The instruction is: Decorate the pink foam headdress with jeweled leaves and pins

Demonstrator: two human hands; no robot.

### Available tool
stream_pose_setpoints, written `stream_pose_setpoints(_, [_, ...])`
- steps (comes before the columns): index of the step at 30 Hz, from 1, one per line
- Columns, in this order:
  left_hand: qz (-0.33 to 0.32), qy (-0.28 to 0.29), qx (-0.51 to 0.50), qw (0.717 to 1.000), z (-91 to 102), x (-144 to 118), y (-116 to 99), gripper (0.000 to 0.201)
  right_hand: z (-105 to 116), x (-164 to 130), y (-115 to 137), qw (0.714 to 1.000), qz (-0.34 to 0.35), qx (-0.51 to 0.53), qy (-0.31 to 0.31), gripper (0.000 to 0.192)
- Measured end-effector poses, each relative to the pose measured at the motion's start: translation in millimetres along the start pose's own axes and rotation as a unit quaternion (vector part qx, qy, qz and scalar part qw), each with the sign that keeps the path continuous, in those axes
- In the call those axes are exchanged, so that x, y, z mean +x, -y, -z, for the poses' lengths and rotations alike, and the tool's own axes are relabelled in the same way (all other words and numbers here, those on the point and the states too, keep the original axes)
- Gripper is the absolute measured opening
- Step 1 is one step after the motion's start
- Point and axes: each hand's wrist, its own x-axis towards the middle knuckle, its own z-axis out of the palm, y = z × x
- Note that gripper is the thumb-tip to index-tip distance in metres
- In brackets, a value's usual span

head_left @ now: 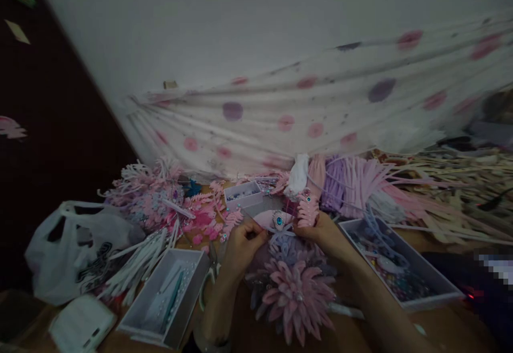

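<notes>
**Ornament Half Assembled**

Both hands, left hand (242, 238) and right hand (320, 230), pinched a pink jewelled ornament (278, 219) just above the finished pink flower (296, 294); loose petals (200, 216) left of it seemingly remained unused.

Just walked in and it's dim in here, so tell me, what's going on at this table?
A person is working with both bare hands on a pink and lilac foam ornament with a blue gem. The left hand pinches its left edge; the right hand grips a pink feathery piece on its right side. A big pink foam flower lies just below. Open white boxes of small parts, cut foam strips and a plastic bag crowd the table.
</notes>
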Motion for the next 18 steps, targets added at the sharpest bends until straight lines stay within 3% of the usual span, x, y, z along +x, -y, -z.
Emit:
stream_pose_setpoints(7, [-0.019,-0.009,0.007,1.0,3.8,-4.5,-1.2,0.026,0.5,-5.2,-2.2,1.0,-0.016,0.013,-0.007,0.024])
stream_pose_setpoints(14, [-0.004,0.028,0.038,0.999,3.5,0.1,-11.5,0.012,0.4,2.7,-4.6,1.0,0.019,0.011,-0.023,0.026])
stream_pose_setpoints(18, [0.008,0.034,0.04,0.999,3.7,2.3,-12.8,0.015,3.4,0.9,-8.1,1.0,0.01,0.011,-0.008,0.027])
